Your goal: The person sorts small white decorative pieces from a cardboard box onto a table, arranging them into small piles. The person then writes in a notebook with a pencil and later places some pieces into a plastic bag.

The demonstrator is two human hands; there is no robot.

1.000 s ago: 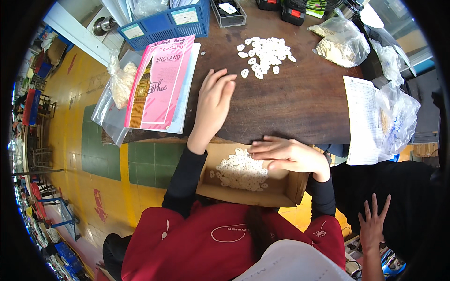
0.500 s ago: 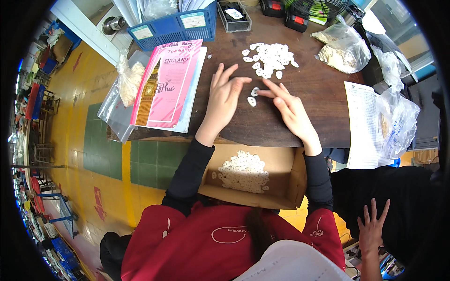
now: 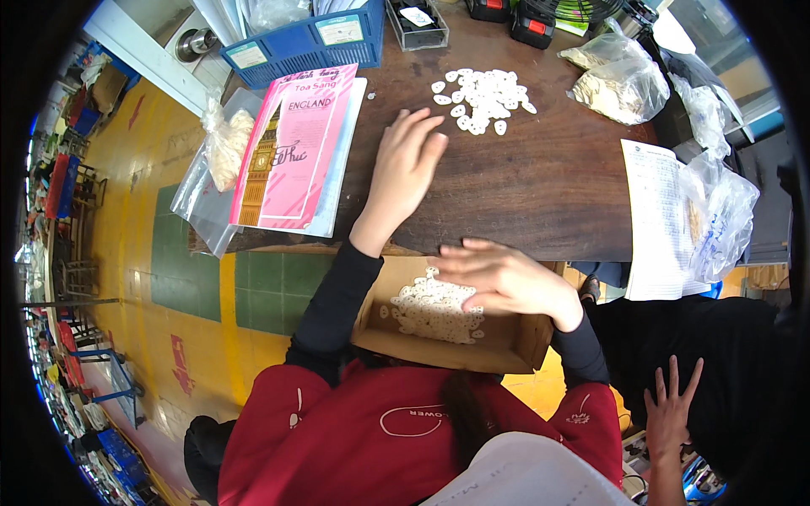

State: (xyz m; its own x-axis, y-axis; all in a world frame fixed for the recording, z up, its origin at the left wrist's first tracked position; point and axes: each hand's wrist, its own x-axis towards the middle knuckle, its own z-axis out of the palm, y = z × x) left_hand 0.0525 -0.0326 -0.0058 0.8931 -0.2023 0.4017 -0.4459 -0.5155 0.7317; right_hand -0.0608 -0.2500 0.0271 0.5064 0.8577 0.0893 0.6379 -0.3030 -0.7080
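White oval pieces (image 3: 432, 322) heaped in a cardboard box (image 3: 510, 341), right hand (image 3: 502, 277) held unclenched above it, left hand (image 3: 401, 173) extended loosely beyond it.

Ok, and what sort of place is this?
Probably a factory or workshop: small white pieces lie heaped on a wooden table, what look like tool batteries sit farther back, and the floor has green panels.
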